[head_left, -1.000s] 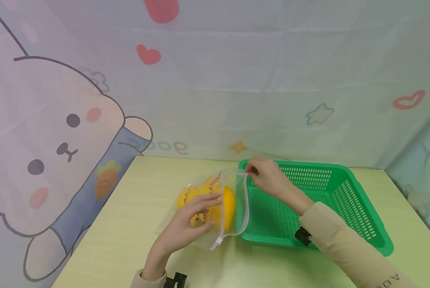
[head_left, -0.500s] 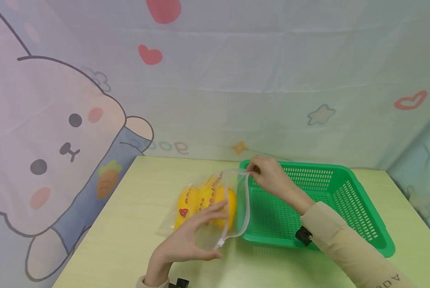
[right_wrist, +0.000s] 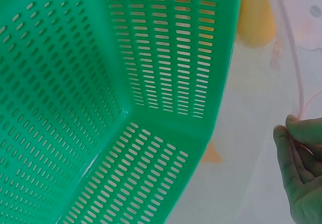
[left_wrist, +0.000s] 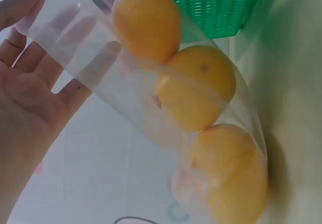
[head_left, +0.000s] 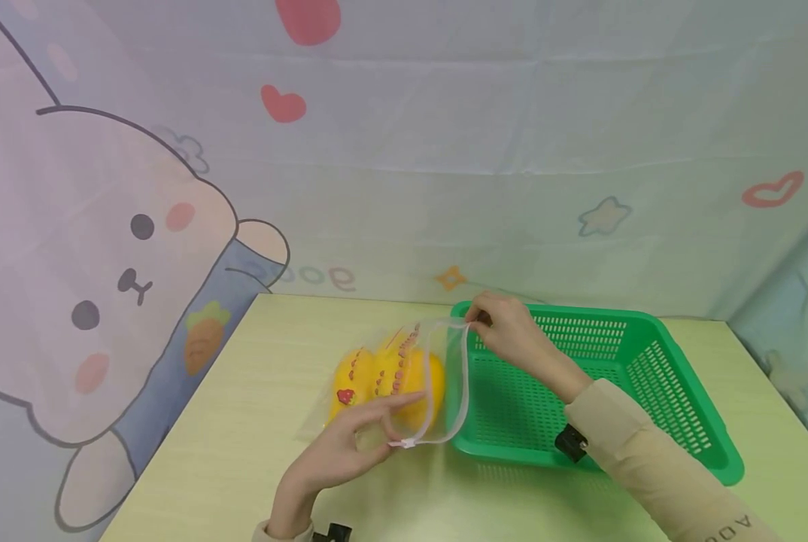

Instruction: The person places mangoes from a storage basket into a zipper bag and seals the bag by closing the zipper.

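A clear slider zip bag with red print lies on its side, its mouth spread towards the right. Inside it are three smooth yellow-orange fruits, the kind not plain from their shape. My right hand pinches the far corner of the bag's mouth between thumb and fingertips, as the right wrist view confirms. At the near corner, by the white slider, my left hand pinches the bag's edge with its thumb and a fingertip. Its other fingers reach along behind the see-through film in the left wrist view.
A green plastic basket with slotted walls stands right of the bag, its left rim close to the bag's mouth. My right forearm crosses over it. Behind the pale wooden table hangs a printed cloth.
My left hand first came off the bag's side and spread its fingers, then took the near corner by the slider, which rose slightly. My right hand has kept its hold on the far corner.
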Available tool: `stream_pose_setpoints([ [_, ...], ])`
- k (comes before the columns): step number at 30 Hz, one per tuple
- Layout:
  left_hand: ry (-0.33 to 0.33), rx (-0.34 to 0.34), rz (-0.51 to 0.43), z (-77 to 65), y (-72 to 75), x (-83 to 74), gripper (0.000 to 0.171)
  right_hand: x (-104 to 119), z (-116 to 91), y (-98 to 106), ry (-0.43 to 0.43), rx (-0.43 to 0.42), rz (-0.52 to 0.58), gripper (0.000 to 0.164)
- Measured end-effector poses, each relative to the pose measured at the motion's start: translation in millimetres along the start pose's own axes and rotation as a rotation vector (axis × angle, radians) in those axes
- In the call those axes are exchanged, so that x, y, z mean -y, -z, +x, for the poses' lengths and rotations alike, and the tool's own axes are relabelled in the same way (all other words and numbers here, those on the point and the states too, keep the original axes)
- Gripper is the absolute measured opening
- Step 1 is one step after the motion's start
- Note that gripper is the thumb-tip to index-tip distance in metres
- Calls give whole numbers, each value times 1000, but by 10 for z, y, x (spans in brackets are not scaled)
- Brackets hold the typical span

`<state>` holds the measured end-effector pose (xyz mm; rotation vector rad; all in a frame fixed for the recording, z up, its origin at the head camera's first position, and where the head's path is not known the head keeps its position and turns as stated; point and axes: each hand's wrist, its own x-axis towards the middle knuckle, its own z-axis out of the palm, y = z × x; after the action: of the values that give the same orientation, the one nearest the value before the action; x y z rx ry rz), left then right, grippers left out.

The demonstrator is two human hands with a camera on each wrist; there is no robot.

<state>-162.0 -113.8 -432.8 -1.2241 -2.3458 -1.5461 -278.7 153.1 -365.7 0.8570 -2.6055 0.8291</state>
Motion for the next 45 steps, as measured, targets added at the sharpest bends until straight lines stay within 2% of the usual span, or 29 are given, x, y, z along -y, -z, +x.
stream_pose_setpoints([
  [5,46,-33,-77,-32,124,-14,14,-43,-11,2,-27,0,7,3],
  [9,37,-53,-73,-38,244,-25,15,-68,-31,8,-41,-1,19,6],
  [17,41,-123,-45,-70,408,-51,17,-72,-68,12,-29,-24,39,2],
  [23,31,-235,-17,-107,473,-24,16,-58,-124,18,-36,-51,44,5],
  [32,-47,-398,-54,-173,561,56,18,25,-233,45,-28,-76,32,7],
  [40,-16,-468,-34,-221,640,80,16,152,-315,77,-12,-44,7,8],
  [45,-42,-493,-40,-236,665,90,16,217,-369,73,-4,-36,-4,9],
])
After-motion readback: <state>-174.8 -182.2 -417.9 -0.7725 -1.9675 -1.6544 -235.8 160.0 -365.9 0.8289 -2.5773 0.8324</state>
